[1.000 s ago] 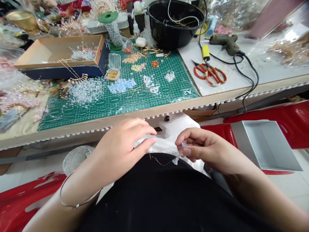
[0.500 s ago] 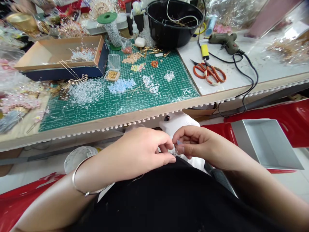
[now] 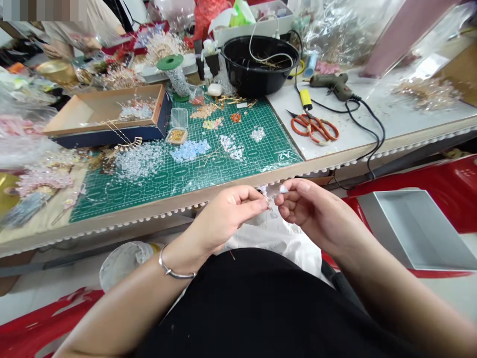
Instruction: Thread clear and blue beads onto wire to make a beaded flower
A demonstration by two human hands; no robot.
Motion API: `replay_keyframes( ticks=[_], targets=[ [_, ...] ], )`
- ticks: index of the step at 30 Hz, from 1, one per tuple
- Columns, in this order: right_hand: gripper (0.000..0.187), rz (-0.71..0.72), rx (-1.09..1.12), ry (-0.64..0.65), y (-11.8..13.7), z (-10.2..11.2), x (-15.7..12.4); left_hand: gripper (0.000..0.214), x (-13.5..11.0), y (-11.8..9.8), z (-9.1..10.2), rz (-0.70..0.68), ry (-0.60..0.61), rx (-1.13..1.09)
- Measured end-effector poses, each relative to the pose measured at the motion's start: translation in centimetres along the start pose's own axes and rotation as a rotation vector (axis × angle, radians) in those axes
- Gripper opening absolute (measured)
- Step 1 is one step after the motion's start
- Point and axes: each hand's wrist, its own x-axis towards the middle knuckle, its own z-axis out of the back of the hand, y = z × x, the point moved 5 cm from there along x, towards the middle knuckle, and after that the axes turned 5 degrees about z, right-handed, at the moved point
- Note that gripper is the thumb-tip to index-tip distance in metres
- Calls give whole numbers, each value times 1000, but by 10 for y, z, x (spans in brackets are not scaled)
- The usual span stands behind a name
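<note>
1. A long workbench (image 3: 387, 130) with a white top runs across the room, its wooden front edge lined with white pom-pom trim (image 3: 238, 200)
2. Red plastic chairs (image 3: 425, 199) stand below it on the right and lower left
3. The floor (image 3: 22, 306) is pale tile
4. A person in a beige top (image 3: 63, 30) is blurred at the far left
5. Bright, even light fills the room

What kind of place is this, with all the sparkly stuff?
It looks like a craft workshop for making beaded jewellery or hair ornaments. A green cutting mat holds heaps of clear beads, and a hot glue gun and orange-handled scissors lie beside it.
</note>
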Motion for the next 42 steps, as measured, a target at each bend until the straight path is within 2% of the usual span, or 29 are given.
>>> replay_keyframes(
  ticks=[3, 6, 9, 15, 22, 25, 31, 35, 39, 42],
  targets=[
    [4, -21, 35, 4, -7, -13, -5, 15, 2, 3, 3, -48, -90, -141],
    [16, -86, -19, 106, -15, -32, -11, 14, 0, -1, 2, -140, -126, -102],
    [15, -95, 8, 99, -17, -39, -14, 14, -4, -2, 2, -185, -143, -34],
    [15, -70, 67, 44, -20, -30, -13, 11, -10, 8, 5, -129, -120, -15],
    [12, 87, -280, -34, -15, -21, -19, 14, -13, 10, 3, -83, -122, 81],
    [19, 38, -327, -38, -14, -19, -19, 12, -13, 9, 2, -77, -72, 108],
    [25, -86, -279, -18, -15, -18, -20, 15, -15, 7, 3, -24, 58, 121],
    [27, -126, -304, -16, -16, -18, -21, 22, -14, 5, 3, -15, 61, 114],
    [25, -82, -304, 18, -17, -16, -22, 22, -11, 12, 2, 24, 88, -16],
    [11, 21, -240, 98, -18, -17, -25, 24, -9, 18, 2, 60, 100, -189]
  ],
)
